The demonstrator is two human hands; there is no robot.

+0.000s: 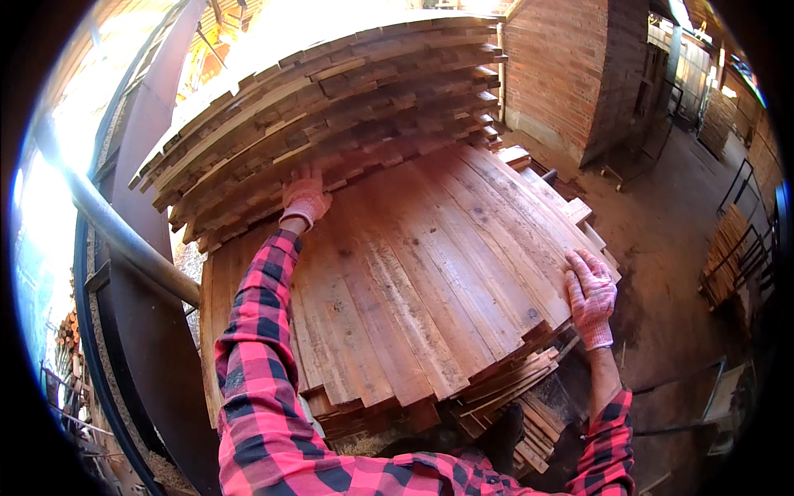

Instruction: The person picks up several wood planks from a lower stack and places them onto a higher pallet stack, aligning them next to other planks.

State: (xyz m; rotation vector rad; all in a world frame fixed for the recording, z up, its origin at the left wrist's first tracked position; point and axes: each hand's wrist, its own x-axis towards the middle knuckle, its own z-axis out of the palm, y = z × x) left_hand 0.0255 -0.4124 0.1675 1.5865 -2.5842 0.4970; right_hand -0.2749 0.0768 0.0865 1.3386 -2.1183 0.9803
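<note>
Both hands wear pinkish, speckled knit gloves. My left hand [306, 198] reaches forward over a layer of planks [405, 273], its fingers stretched out against the lower board ends of a tall stack of boards [331, 107]. Its fingertips are in shadow there. At the layer's right edge, my right hand [590, 298] lies with its fingers extended on the outer plank. The thumb side is partly hidden. The planks lie side by side, pointing away from me, with uneven near ends. Neither hand visibly holds a loose board.
A grey metal pipe [124, 227] and a dark steel beam [153, 314] run along the left. Loose thin slats [533, 430] lie below the near edge. A brick wall [554, 70] stands behind, and leaning boards [726, 244] are at the far right.
</note>
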